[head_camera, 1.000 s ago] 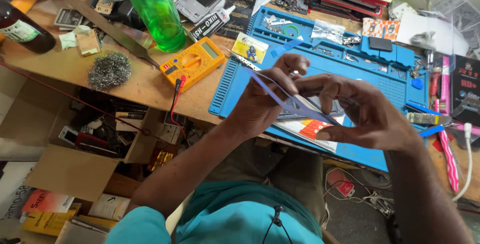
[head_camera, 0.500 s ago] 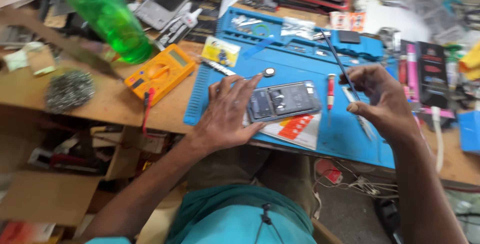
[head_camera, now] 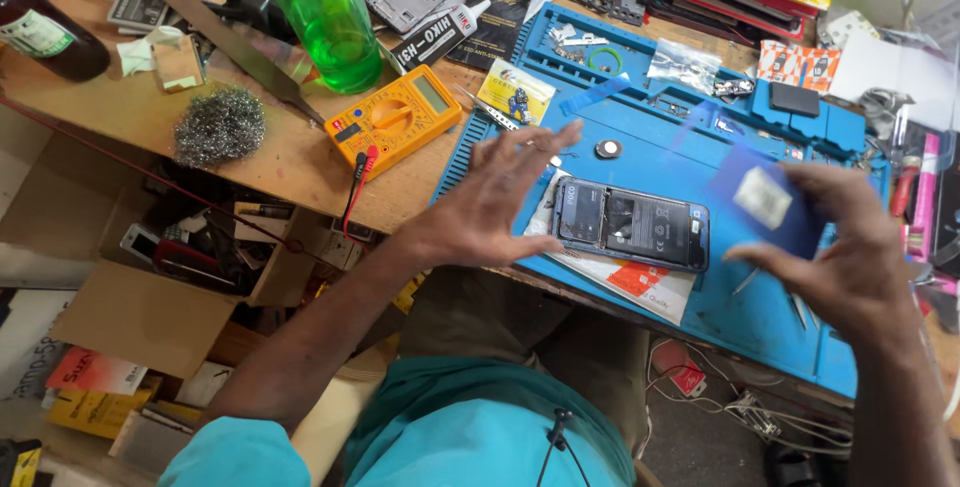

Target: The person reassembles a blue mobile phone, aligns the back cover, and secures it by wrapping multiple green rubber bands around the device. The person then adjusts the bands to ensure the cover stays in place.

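An opened phone (head_camera: pixel 632 223) with its back off lies on the blue repair mat (head_camera: pixel 700 137), partly on a white and orange paper (head_camera: pixel 620 277). My left hand (head_camera: pixel 505 192) hovers just left of the phone with fingers spread, holding nothing. My right hand (head_camera: pixel 840 247) is raised to the right of the phone and pinches a thin blue panel (head_camera: pixel 765 197) with a white patch; the panel is blurred.
A yellow multimeter (head_camera: pixel 395 119), green bottle (head_camera: pixel 320 12), steel wool (head_camera: pixel 218 125) and glue tube (head_camera: pixel 438 35) lie on the wooden bench left of the mat. Small parts, a coin-like disc (head_camera: pixel 607 148) and tool trays sit on the mat's far side. Boxes lie below the bench.
My left hand has lifted off the phone and spread open. My right hand has let go of the thin tool it held and now lifts a blue panel beside the phone.
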